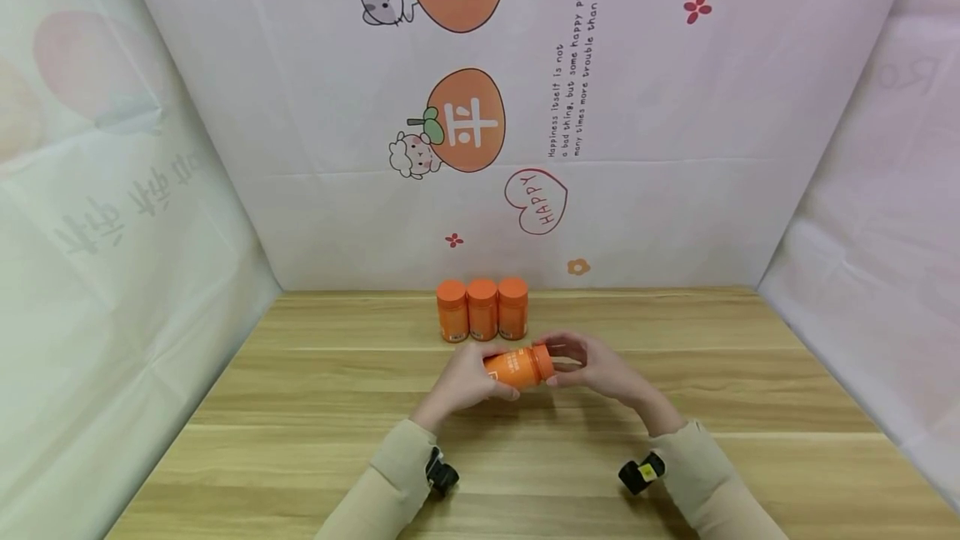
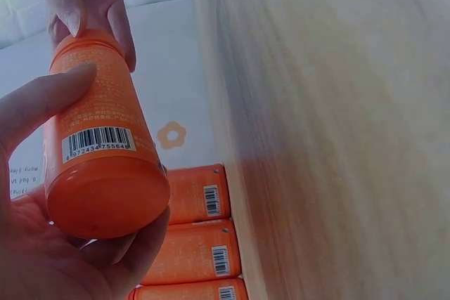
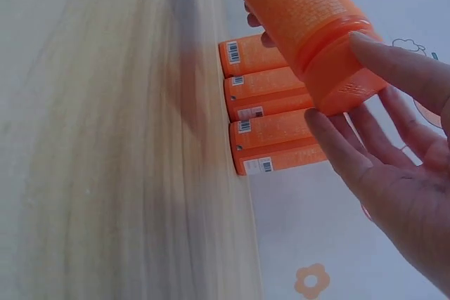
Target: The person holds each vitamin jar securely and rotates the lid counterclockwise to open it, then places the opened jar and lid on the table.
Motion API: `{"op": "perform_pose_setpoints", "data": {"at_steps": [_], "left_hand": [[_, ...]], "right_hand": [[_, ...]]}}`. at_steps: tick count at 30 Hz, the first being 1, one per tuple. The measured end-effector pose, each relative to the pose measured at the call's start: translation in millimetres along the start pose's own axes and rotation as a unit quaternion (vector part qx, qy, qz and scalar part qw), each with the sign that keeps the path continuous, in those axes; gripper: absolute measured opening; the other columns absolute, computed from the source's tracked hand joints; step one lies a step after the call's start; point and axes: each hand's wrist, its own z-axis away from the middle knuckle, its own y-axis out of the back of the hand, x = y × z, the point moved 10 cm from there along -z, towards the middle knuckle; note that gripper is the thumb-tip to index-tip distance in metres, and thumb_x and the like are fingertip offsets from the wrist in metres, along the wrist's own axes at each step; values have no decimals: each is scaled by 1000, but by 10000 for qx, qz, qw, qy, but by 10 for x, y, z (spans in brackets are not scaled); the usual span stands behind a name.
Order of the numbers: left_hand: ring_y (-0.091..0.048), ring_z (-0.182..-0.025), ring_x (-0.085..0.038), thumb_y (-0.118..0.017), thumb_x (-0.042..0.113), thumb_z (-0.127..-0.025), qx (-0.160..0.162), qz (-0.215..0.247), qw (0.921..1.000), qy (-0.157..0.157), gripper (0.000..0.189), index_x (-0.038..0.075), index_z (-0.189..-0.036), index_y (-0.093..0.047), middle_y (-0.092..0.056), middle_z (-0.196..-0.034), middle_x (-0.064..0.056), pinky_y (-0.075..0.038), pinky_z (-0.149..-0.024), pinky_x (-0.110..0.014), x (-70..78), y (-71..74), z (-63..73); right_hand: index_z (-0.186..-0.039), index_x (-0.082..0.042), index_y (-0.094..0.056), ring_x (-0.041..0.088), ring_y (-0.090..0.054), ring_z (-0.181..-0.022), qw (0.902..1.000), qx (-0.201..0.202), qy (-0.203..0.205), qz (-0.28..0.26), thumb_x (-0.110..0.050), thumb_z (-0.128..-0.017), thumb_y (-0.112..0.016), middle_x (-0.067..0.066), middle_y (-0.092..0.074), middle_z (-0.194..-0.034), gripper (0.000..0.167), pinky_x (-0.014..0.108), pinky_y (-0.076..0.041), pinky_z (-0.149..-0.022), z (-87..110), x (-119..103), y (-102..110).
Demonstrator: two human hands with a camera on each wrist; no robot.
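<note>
Now the left hand (image 1: 467,377) curls round a tilted orange cylindrical plastic bottle (image 1: 513,368) above the wood-grain table (image 1: 337,382); the right hand (image 1: 603,369) pinches its orange lid (image 1: 543,362). Three upright orange bottles (image 1: 482,312) stand side by side behind.

The held bottle (image 1: 512,368) is orange with white print and a black-and-white barcode (image 2: 98,141); its cap (image 1: 543,362) is a redder orange. Three other bottles (image 1: 483,312) match. The counter (image 1: 345,373) shows tan wood grain, the sleeves (image 1: 403,461) plain beige. Orange fruits (image 1: 480,157) dot the white backdrop (image 1: 660,123); a faint print (image 1: 90,61) at left seems pinkish.
</note>
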Motion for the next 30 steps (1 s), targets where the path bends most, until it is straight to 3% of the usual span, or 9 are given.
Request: {"op": "perform_pose_setpoints", "data": {"at_steps": [5, 13, 17, 23, 30], "left_hand": [[-56, -79, -18, -87, 23, -59, -71, 246, 9997, 42, 54, 21, -110, -69, -64, -92, 1, -49, -61, -30, -34, -18, -7], [-57, -78, -21, -87, 21, -61, -117, 444, 9989, 108, 53, 21, -111, -69, -64, -93, -1, -50, -54, -32, -49, -37, -7], [-57, -78, -21, -86, 22, -60, -110, 427, 9989, 127, 55, 20, -112, -68, -63, -94, -2, -50, -54, -32, -47, -31, -7], [-56, -80, -18, -87, 23, -59, -40, 193, 9998, 27, 54, 20, -110, -69, -64, -93, 1, -48, -64, -30, -44, -17, -18], [-56, -81, -11, -86, 24, -59, 106, -291, 9995, -97, 55, 18, -111, -70, -67, -94, 3, -46, -73, -29, 17, -6, -15]], "right_hand": [[-131, -10, -50, 32, -46, -128, 9997, 34, 193, -172, -6, -80, -73, 11, -52, -136, 56, 38, -45, -99, 10, -32, -8], [-129, -13, -52, 10, -49, -125, 9987, 48, 403, -311, 2, -80, -70, 13, -48, -139, 54, 30, -46, -98, 22, -46, -17], [-129, -13, -52, 14, -48, -127, 9987, 77, 431, -256, 1, -80, -70, 9, -49, -139, 54, 33, -46, -98, 25, -49, -10], [-134, -12, -49, 26, -47, -128, 9994, 267, 208, -22, -18, -86, -70, 4, -53, -136, 53, 33, -47, -96, 21, -33, 22], [-134, -9, -48, 30, -52, -120, 9982, 393, -381, 225, -38, -95, -54, 12, -53, -134, 49, 40, -50, -91, 7, 20, 22]]}}
